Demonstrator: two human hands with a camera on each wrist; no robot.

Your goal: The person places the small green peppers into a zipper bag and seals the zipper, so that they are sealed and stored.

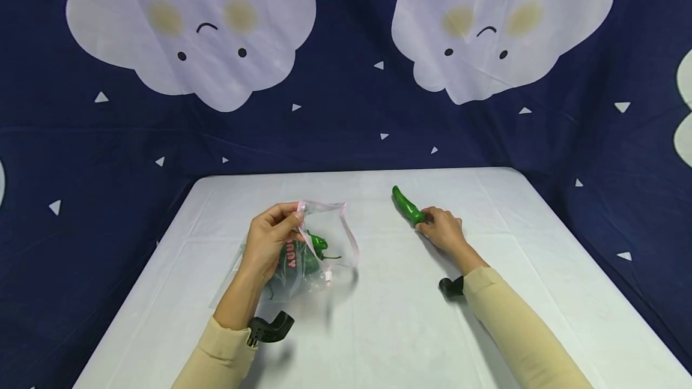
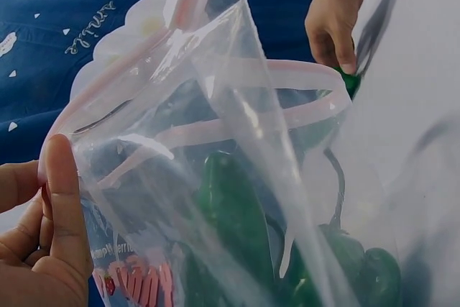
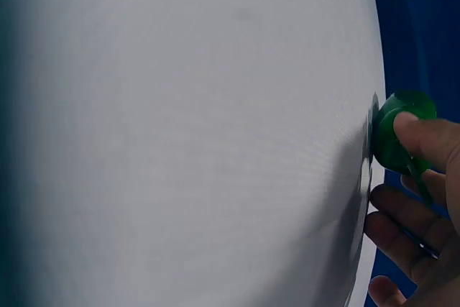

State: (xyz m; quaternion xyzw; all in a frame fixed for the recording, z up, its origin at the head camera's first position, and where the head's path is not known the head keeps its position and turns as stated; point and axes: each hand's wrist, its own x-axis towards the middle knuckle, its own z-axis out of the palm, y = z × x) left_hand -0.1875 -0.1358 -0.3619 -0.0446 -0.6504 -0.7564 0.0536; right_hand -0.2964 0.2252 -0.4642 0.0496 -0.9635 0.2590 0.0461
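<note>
My left hand (image 1: 266, 244) pinches the pink-edged rim of a clear zip bag (image 1: 303, 278), whose mouth gapes toward the right. Inside the bag lie several green peppers (image 2: 233, 228), partly veiled by the plastic; red lettering is printed on its front. Over to the right, my right hand (image 1: 444, 230) grips a long green chili pepper (image 1: 405, 206) by its stem end, its tip pointing away from me. In the right wrist view the thumb presses on the pepper (image 3: 388, 134) near its stem, at the table surface.
A white cloth covers the table (image 1: 389, 329). Behind it hangs a dark blue curtain (image 1: 346, 137) with white clouds and small triangles. A black wrist camera (image 1: 270, 327) sits at the left cuff, another black camera (image 1: 451, 287) at the right.
</note>
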